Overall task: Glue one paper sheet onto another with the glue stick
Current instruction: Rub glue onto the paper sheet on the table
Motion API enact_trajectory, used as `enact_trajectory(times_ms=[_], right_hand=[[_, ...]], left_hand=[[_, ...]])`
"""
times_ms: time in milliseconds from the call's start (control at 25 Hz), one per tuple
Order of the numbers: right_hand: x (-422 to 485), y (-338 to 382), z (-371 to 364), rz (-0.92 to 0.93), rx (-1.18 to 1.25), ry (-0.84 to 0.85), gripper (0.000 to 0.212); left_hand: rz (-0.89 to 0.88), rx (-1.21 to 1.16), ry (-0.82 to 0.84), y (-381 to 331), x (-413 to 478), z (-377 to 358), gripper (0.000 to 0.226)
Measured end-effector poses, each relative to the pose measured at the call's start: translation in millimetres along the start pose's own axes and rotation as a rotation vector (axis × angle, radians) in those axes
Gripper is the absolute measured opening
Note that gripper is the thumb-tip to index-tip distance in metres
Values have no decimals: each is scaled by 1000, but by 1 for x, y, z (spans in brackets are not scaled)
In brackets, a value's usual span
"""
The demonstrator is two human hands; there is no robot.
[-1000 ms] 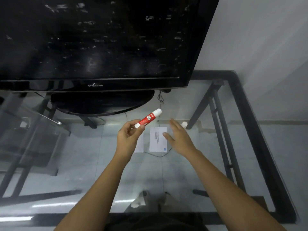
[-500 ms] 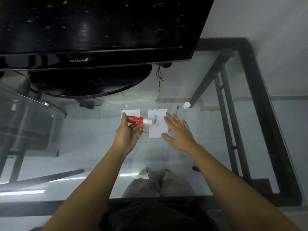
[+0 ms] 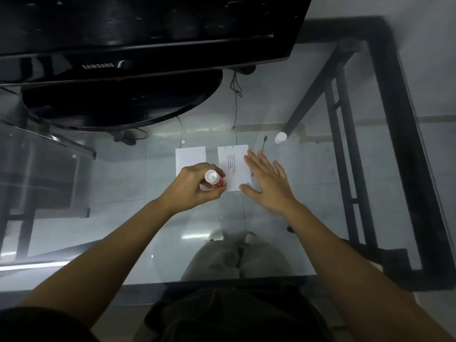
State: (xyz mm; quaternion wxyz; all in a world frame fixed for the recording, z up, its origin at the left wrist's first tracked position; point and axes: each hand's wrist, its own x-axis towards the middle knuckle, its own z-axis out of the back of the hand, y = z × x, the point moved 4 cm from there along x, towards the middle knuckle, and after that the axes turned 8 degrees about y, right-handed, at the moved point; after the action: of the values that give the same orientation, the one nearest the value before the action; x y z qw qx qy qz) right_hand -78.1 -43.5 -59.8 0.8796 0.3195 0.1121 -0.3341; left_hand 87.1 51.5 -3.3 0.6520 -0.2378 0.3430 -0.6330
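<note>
— What changed?
— Your left hand (image 3: 195,187) has turned the glue stick (image 3: 214,180) upright, fingers clamped on it, at the printed sheet's (image 3: 233,166) corner.
— And your right hand (image 3: 267,182)?
— Open, flat, pinning that sheet beside the blank sheet (image 3: 190,156).

A glass tabletop (image 3: 308,218) in a black metal frame (image 3: 399,134) fills the view, with pale floor tiles (image 3: 118,183) showing through it. A black Samsung television (image 3: 148,33) stands at the far edge on an oval base (image 3: 123,99) (a thin cable (image 3: 235,95) dangles beside it). The wall (image 3: 419,21) is plain and light grey, the light dim.
</note>
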Motion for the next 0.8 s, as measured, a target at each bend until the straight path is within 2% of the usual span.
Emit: enact_trajectory(times_ms=[120,240,560,800], right_hand=[[0,0,0,0,11,-10,71],[0,0,1,13,35,-18,70],[0,0,1,17,57,-9,71],[0,0,1,-2,30,-6,71]], left_hand=[[-48,43,83,-3,7,-6,24],[-51,35,94,1,24,3,22],[29,47,-98,14,60,36,15],[-52,7,51,-2,17,-4,20]])
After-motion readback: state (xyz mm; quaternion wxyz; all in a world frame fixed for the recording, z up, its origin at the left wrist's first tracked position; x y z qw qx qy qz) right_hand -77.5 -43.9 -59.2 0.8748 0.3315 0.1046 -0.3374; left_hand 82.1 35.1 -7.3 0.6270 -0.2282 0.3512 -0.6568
